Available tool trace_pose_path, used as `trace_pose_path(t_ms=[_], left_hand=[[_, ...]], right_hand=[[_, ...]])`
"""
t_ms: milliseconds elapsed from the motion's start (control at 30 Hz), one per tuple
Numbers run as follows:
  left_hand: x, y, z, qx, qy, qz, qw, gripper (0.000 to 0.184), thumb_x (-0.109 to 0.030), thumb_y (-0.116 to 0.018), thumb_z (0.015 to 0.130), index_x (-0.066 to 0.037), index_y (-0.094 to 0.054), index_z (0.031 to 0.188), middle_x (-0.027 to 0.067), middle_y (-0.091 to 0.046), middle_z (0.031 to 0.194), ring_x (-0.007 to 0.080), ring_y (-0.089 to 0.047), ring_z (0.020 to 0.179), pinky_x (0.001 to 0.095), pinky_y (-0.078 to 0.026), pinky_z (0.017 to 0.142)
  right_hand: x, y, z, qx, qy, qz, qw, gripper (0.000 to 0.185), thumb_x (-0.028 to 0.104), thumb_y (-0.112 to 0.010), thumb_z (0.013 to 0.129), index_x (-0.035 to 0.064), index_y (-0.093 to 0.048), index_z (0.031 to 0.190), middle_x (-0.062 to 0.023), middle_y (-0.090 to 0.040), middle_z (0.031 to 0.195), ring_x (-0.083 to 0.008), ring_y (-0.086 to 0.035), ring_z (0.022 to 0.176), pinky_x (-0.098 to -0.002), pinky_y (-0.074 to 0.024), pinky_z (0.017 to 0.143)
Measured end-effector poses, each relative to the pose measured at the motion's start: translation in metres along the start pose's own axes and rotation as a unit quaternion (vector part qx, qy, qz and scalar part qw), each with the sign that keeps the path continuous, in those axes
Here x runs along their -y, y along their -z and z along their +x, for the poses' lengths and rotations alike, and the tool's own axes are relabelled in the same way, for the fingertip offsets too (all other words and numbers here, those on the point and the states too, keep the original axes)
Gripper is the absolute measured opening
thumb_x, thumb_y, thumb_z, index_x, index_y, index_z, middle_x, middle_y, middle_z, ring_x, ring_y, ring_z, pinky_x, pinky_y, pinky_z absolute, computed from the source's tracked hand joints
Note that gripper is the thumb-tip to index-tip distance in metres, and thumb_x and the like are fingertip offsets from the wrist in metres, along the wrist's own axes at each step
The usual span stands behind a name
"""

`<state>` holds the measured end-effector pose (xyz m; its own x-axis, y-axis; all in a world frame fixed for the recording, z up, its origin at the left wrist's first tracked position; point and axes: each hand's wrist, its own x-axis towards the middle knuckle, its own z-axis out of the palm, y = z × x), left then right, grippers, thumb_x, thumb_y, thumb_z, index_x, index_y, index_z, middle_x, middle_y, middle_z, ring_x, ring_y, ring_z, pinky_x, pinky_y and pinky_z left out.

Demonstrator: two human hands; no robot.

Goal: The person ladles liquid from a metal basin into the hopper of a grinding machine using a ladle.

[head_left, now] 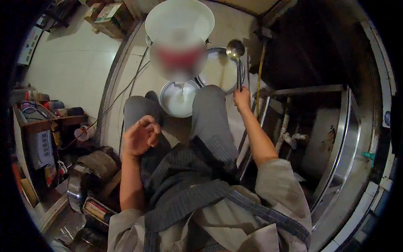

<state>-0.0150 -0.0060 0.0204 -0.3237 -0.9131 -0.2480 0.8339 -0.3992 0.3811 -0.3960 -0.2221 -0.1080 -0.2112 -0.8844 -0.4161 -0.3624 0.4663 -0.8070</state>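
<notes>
My right hand point(242, 100) is closed round the handle of a metal ladle point(235, 50), whose bowl is raised over the edge of a large pot of pale liquid point(220, 71). My left hand point(142, 135) hangs above my left knee, its fingers loosely curled and apart, with nothing in it. Between my knees and a machine with a wide white bowl point(180, 19) stands a smaller pot point(178, 101) holding white liquid. A blurred patch hides the middle of the machine.
A metal-framed stand point(310, 89) with pipes beneath is at the right. To the left are a wooden shelf point(63, 121) with jars and a cable on the floor. Cardboard boxes point(111, 19) sit at the upper left.
</notes>
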Motion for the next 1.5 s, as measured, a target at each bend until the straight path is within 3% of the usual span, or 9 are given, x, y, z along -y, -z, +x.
trace_pose_path(t_ms=[267,400,500,600,833,967,1100,1300,1500], left_hand=[[-0.006,0.007,-0.001,-0.064,0.046,-0.002,0.997,0.045,-0.046,-0.051,0.094,-0.012,-0.052,0.125,0.0155,-0.063,0.108,0.0179,-0.054,0.069,0.0359,-0.047,0.063],[-0.001,-0.005,0.008,-0.066,0.035,0.022,0.997,0.046,-0.044,-0.053,0.093,-0.01,-0.051,0.124,0.0154,-0.062,0.104,0.0178,-0.052,0.067,0.0333,-0.048,0.06],[0.001,-0.006,0.01,-0.062,0.043,0.024,0.997,0.045,-0.042,-0.053,0.094,-0.008,-0.051,0.124,0.0165,-0.062,0.106,0.0169,-0.052,0.068,0.0326,-0.047,0.063],[0.002,-0.006,0.008,-0.055,0.04,0.024,0.997,0.044,-0.041,-0.052,0.096,-0.006,-0.05,0.123,0.0174,-0.062,0.106,0.0163,-0.052,0.07,0.0318,-0.047,0.066],[0.01,-0.007,0.011,-0.058,0.042,0.066,0.995,0.039,-0.034,-0.055,0.096,-0.006,-0.05,0.123,0.0152,-0.063,0.105,0.0158,-0.054,0.073,0.0311,-0.047,0.069],[0.012,-0.006,0.01,-0.056,0.045,0.075,0.995,0.037,-0.033,-0.056,0.096,-0.006,-0.05,0.122,0.0147,-0.064,0.105,0.0154,-0.056,0.074,0.0315,-0.049,0.069],[0.013,-0.003,0.01,-0.057,0.047,0.083,0.994,0.034,-0.03,-0.057,0.097,-0.006,-0.051,0.121,0.014,-0.064,0.105,0.0151,-0.059,0.076,0.0308,-0.051,0.069],[0.024,0.002,0.009,-0.034,0.029,0.103,0.994,0.029,-0.026,-0.054,0.099,-0.005,-0.053,0.119,0.0129,-0.066,0.104,0.0145,-0.06,0.078,0.0282,-0.052,0.069],[0.023,0.006,0.003,-0.025,0.005,0.138,0.99,0.026,-0.025,-0.053,0.099,-0.005,-0.056,0.115,0.0128,-0.066,0.104,0.0142,-0.061,0.079,0.0276,-0.051,0.068]], right_hand=[[-0.137,-0.035,0.058,-0.019,0.013,-0.403,0.915,0.032,0.018,-0.061,0.082,-0.0012,-0.067,0.107,-0.0265,-0.066,0.111,-0.0411,-0.063,0.105,-0.0478,-0.0494,0.09],[-0.222,-0.014,0.105,0.023,0.108,-0.424,0.899,0.022,0.024,-0.062,0.084,0.0041,-0.068,0.091,-0.0158,-0.067,0.085,-0.0344,-0.063,0.076,-0.0452,-0.0496,0.067],[-0.341,-0.013,0.174,0.083,0.442,-0.53,0.719,0.023,0.031,-0.062,0.086,0.0097,-0.068,0.079,-0.0077,-0.065,0.068,-0.0287,-0.061,0.057,-0.0425,-0.0465,0.053],[-0.219,-0.014,0.101,0.173,0.388,-0.526,0.737,0.022,0.031,-0.062,0.086,0.0104,-0.068,0.082,-0.0077,-0.066,0.072,-0.0272,-0.064,0.064,-0.0418,-0.0494,0.058],[-0.216,-0.026,0.103,0.237,0.274,-0.655,0.663,0.026,0.032,-0.059,0.088,0.0079,-0.069,0.089,-0.0124,-0.067,0.081,-0.0304,-0.066,0.073,-0.0428,-0.0526,0.065],[-0.211,-0.03,0.119,0.163,0.233,-0.618,0.733,0.034,0.035,-0.055,0.091,0.0044,-0.069,0.092,-0.0174,-0.068,0.087,-0.0349,-0.066,0.076,-0.0452,-0.0528,0.066],[-0.105,-0.014,0.107,-0.021,0.151,-0.295,0.943,0.041,0.036,-0.045,0.098,0.0027,-0.068,0.107,-0.0244,-0.067,0.1,-0.0393,-0.064,0.092,-0.0461,-0.0483,0.082],[0.206,0.018,-0.058,-0.133,0.616,-0.008,0.777,0.05,0.033,-0.039,0.104,-0.0053,-0.049,0.134,-0.0212,-0.053,0.133,-0.031,-0.055,0.118,-0.0408,-0.0405,0.102],[0.315,0.018,-0.183,-0.035,0.78,0.093,0.618,0.066,0.045,-0.036,0.101,-0.0037,-0.03,0.144,-0.0231,-0.037,0.146,-0.0379,-0.039,0.132,-0.0492,-0.0297,0.111]])
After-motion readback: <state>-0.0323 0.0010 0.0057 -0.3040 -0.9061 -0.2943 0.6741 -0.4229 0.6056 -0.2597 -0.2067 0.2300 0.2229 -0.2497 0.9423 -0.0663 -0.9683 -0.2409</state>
